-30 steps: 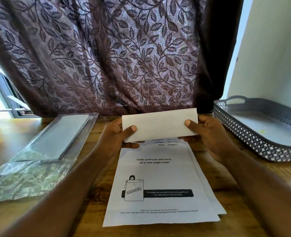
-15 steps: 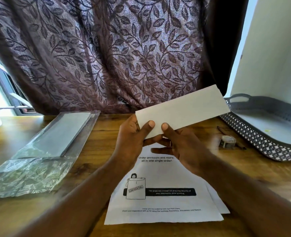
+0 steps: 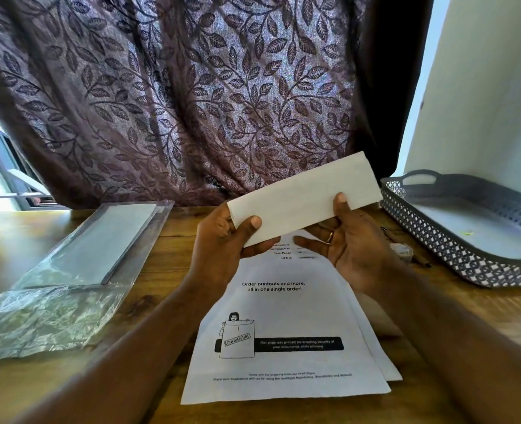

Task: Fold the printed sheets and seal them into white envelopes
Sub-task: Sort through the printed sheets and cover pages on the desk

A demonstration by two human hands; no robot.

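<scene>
1. Both hands are up off the tabletop (image 3: 173, 240), sharing one white envelope (image 3: 303, 198). The left hand (image 3: 222, 243) has its grip pinching the lower-left end, thumb on the near face and fingers behind.
2. The right hand (image 3: 354, 240) has its grip around the envelope's middle-right, thumb tip pressed on the front and the other fingers spread loosely underneath.
3. The key relation: the envelope's long axis runs from the left grip up and away to the right, so its free far corner points toward the grey tray (image 3: 436, 249). The right hand sits nearer that corner.
4. The printed sheets (image 3: 283, 316) lie flat right beneath both grips, near edge toward the person, a second sheet peeking out at the right. They look unfolded, so I judge folding hasn't begun.
5. Left of the left grip lies a crinkled clear plastic pack (image 3: 54, 289) with a flat pale stack inside, probably more envelopes.
6. Textures: matte, stiff envelope; thin, limp sheets; latticed tray walls; grained wood tabletop.
</scene>
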